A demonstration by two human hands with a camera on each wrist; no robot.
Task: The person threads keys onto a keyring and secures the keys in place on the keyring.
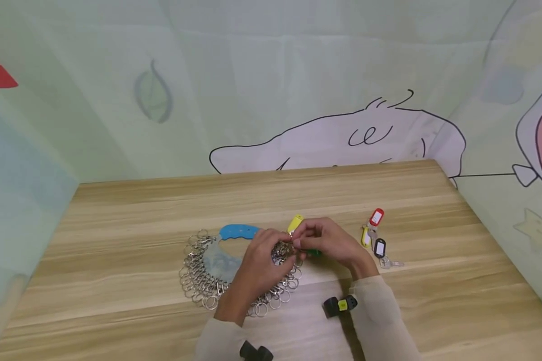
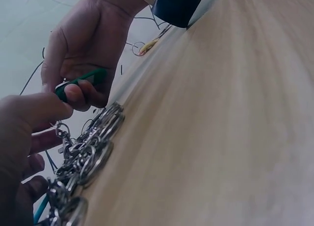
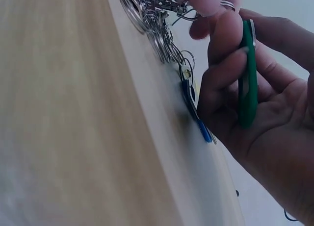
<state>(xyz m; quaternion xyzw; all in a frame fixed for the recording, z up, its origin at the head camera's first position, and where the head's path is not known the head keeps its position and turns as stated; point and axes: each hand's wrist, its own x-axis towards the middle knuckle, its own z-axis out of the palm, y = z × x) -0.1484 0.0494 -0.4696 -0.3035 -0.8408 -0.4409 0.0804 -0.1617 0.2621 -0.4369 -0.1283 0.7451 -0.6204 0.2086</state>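
Note:
A flat ring-shaped key holder lies on the table, with a blue grip, a greyish plate and many metal rings with clasps around its edge. Over its right side, my left hand pinches a small metal clasp between thumb and forefinger. My right hand holds a green key tag in its curled fingers, its fingertips meeting the left ones at a small ring. Just beyond the hands lies a yellow tag. A blue tag shows below the right hand.
Right of the hands lie loose keys with a red tag, another yellow tag and a black tag. The wooden table ends at a printed cloth backdrop behind and at both sides.

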